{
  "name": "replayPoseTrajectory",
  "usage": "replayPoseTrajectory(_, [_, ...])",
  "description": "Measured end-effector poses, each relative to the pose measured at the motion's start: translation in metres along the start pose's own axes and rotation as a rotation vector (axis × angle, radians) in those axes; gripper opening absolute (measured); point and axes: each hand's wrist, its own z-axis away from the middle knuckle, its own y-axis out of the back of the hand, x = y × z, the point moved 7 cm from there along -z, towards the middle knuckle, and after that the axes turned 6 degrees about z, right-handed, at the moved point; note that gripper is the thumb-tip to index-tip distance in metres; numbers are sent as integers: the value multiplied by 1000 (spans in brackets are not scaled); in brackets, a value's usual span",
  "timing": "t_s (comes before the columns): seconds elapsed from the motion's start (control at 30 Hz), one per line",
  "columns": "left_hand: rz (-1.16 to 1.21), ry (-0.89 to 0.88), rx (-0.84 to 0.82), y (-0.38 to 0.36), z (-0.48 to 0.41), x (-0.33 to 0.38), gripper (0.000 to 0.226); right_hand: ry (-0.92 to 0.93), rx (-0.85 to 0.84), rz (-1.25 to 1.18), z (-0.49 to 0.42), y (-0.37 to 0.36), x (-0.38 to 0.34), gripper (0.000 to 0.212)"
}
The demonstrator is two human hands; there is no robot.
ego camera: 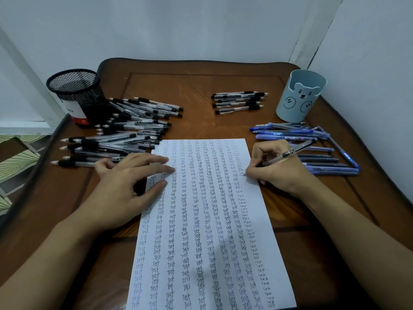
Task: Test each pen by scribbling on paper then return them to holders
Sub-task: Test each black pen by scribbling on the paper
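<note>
A white sheet of paper (201,220) lies in the middle of the table, filled with columns of the handwritten word "test". My right hand (281,168) grips a clear pen with a black clip (297,149), its tip touching the paper's right edge. My left hand (125,186) rests on the paper's left edge, fingers spread, pressing it down. A black mesh holder (76,92) stands at the back left. A pale blue bear holder (299,97) stands at the back right.
A large heap of clear black-grip pens (125,130) lies left of the paper. A small row of similar pens (239,101) lies at the back centre. Blue pens (312,148) are piled at the right. Walls close in behind and right of the wooden table (190,86).
</note>
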Motion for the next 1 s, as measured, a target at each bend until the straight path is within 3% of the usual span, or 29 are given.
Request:
replayPoseTrajectory(0.63, [15, 7, -4, -1, 0, -1, 33, -12, 37, -80, 0, 0, 6, 27])
replayPoseTrajectory(0.8, [55, 10, -14, 1, 0, -1, 35, -102, 171, -541, 4, 13, 14, 48])
replayPoseTrajectory(0.87, [68, 12, -19, 1, 0, 0, 35, -135, 169, -601, 5, 12, 13, 57])
replayPoseTrajectory(1.0, [100, 19, -34, 1, 0, 0, 35, -183, 179, -605, 8, 11, 14, 47])
